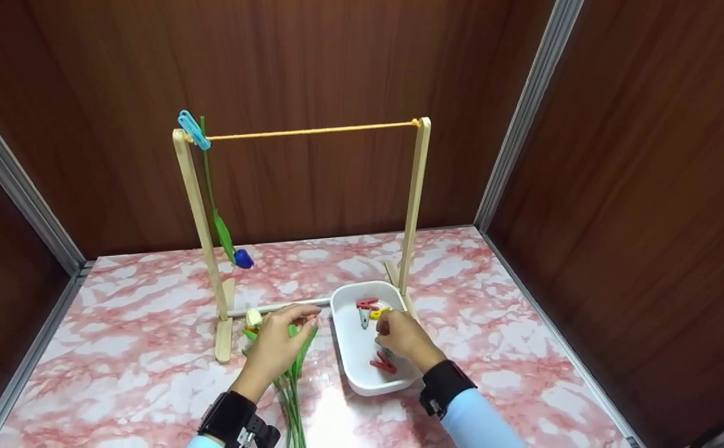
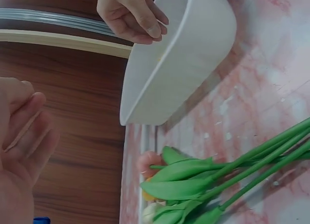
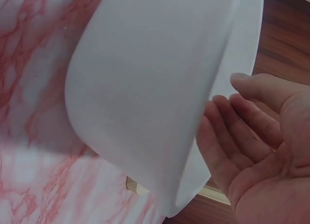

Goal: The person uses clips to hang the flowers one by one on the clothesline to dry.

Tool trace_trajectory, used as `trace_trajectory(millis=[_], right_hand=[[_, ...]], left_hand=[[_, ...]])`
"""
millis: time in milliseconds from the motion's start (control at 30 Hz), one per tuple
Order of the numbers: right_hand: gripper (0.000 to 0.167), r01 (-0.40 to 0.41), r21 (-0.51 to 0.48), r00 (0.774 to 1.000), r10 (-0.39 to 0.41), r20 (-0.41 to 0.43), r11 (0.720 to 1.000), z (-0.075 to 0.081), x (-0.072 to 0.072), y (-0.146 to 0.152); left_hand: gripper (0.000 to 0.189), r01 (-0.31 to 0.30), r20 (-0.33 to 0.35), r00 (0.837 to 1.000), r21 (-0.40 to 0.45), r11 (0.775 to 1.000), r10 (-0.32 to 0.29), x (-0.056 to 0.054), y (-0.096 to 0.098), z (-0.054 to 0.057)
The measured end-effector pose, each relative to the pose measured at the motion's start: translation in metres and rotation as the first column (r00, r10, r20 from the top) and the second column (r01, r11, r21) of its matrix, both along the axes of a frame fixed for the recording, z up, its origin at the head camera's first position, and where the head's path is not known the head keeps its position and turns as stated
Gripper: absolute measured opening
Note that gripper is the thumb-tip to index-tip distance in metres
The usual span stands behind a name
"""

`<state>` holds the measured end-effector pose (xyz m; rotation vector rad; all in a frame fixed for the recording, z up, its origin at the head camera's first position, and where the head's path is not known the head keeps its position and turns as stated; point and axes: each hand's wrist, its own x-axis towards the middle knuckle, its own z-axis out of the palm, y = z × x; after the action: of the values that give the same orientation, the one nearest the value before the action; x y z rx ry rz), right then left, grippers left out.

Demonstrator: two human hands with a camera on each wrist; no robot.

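My right hand (image 1: 404, 336) reaches over the rim of a white plastic basin (image 1: 344, 348), its fingers loosely bent with nothing visible between them. Inside the basin lie red clothespins (image 1: 383, 363), a grey clothespin (image 1: 364, 318) and a yellow one (image 1: 376, 313); the hand covers part of them. My left hand (image 1: 279, 342) hovers above a bunch of artificial tulips (image 2: 193, 180), fingers loosely bent and holding nothing. A blue tulip (image 1: 243, 258) hangs head down from an orange cord (image 1: 305, 132), clipped by a light blue clothespin (image 1: 194, 129) near the left post.
The cord is tied between two upright wooden posts (image 1: 416, 205) on a stand with a low crossbar. Its flat wooden foot (image 1: 223, 342) rests on the pink marbled table (image 1: 144, 348). Brown panels (image 1: 312, 62) enclose the back and sides.
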<state>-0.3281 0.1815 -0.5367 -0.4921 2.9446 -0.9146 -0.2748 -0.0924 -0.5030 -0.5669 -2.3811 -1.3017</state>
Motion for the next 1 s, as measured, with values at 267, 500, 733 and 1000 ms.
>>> trace_trajectory(millis=[267, 500, 733, 1000], right_hand=[[0.021, -0.025, 0.137, 0.986, 0.002, 0.165, 0.990, -0.001, 0.011, -0.003], [0.029, -0.056, 0.241, 0.979, 0.006, 0.202, 0.969, -0.004, 0.016, -0.008], [0.029, -0.066, 0.277, 0.986, 0.020, 0.164, 0.959, -0.006, 0.017, -0.013], [0.028, -0.085, 0.320, 0.990, 0.044, 0.132, 0.943, -0.008, 0.017, -0.017]], left_hand=[[0.020, 0.010, 0.002, 1.000, 0.009, 1.000, -0.010, 0.002, 0.000, -0.012], [0.019, 0.039, 0.037, 0.998, 0.026, 0.999, -0.040, 0.006, 0.000, -0.017], [0.018, 0.058, 0.039, 0.998, 0.029, 0.998, -0.059, 0.006, 0.000, -0.019], [0.017, 0.050, 0.043, 0.998, 0.015, 0.999, -0.050, 0.007, 0.000, -0.022]])
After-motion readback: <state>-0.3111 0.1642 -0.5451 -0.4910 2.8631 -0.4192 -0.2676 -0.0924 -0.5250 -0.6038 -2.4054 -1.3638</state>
